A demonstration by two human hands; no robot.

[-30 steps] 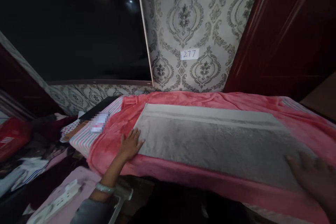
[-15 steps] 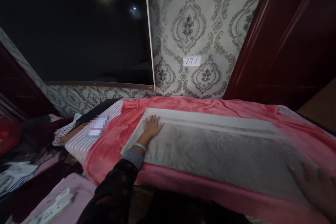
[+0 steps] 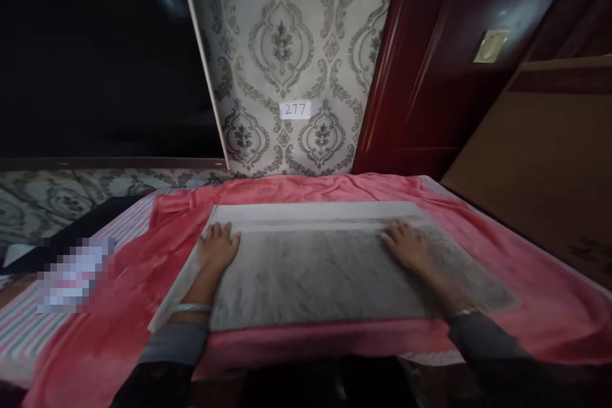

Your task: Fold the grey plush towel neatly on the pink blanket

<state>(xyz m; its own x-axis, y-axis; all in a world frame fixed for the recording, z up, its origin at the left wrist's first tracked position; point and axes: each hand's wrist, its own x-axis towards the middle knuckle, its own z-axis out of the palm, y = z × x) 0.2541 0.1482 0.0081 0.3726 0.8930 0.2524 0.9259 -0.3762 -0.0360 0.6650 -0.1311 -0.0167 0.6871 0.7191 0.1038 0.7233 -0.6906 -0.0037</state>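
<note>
A grey towel with pale bands along its far side lies flat on a pink blanket. My left hand rests palm down near the towel's left edge, fingers spread, with a bracelet at the wrist. On the right part of the towel my right hand is also laid flat, its fingers stretched toward the far pale band. Neither hand has anything gripped in it. The right forearm is slightly blurred.
Under the blanket shows striped cloth. A dark television screen hangs at the left on patterned wallpaper, beside a paper label reading 277. To the right stand a dark red door panel and a large cardboard box.
The view has turned to the right. My right hand has moved left and farther forward over the towel, from its near right corner. The left hand stays near the left edge.
</note>
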